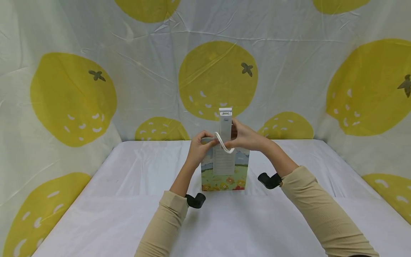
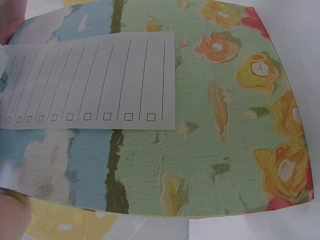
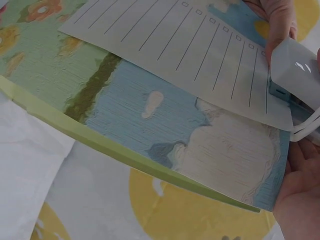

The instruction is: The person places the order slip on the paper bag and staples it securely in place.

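Observation:
A paper gift bag [image 1: 224, 181] with a painted sky and flower meadow stands upright on the table. A white lined checklist [image 1: 223, 162] with small boxes lies flat against its front, below the top edge. My left hand [image 1: 199, 148] pinches the bag's upper left edge, its thumb near the white cord handle [image 1: 221, 141]. My right hand [image 1: 247, 137] grips a white stapler [image 1: 226, 125] that rises over the bag's top edge. In the right wrist view, the stapler's [image 3: 295, 67] teal lower part meets the checklist's top end. Some right fingers are hidden behind the stapler.
A white cloth [image 1: 128, 221] covers the table. Behind and at both sides hangs a pale curtain [image 1: 144, 64] with large yellow lemons. Black wrist cameras [image 1: 269, 181] sit at both sleeve cuffs, close to the bag's sides.

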Demonstrator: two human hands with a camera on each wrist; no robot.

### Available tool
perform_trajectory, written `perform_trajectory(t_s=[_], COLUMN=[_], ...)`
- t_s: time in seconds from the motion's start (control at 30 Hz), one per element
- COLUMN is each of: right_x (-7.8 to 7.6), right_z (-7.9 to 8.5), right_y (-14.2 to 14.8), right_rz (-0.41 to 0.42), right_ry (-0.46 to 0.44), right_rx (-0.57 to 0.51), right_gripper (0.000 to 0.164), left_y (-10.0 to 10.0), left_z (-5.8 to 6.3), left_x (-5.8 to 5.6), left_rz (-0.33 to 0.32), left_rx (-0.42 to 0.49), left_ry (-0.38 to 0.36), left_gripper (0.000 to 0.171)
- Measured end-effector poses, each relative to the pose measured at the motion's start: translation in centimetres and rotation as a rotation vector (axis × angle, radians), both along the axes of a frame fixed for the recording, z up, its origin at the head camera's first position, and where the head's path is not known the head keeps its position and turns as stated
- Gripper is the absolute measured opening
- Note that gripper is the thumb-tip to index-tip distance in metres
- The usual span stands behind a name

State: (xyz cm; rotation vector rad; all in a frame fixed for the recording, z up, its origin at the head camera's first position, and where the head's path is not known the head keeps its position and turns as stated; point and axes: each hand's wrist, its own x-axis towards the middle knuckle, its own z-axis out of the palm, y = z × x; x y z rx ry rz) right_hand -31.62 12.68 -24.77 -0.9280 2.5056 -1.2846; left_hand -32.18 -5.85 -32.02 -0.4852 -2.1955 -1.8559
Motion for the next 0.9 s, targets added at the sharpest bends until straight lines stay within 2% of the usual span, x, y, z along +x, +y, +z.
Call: perform_trajectory(t_s=[0.5,0.7,0.8,0.9], right_x=[0.0,-0.2,-0.2,-0.2], right_z=[-0.4,-0.5,-0.5,-0.5], right_y=[0.1,0.1,0.2,0.2], right_rz=[0.002,0.009,0.012,0.009], right_ry=[0.000,-0.014,-0.008,0.003], right_rx=[-0.064,-0.081,-0.082,-0.071], right_gripper=[0.075,0.076,0.077,0.076], left_y=[-0.1,-0.8,-1.1,-1.5], left_z=[-0.1,0.3,0.6,1.0], left_x=[0.0,0.0,0.0,0.1], left_rz=[-0.013,-0.093,-0.135,-0.145], left_rx=[-0.011,-0.044,-0.087,-0.152], left_ry=[-0.015,-0.074,-0.109,-0.113], left_gripper=[0.025,0.030,0.032,0.035])
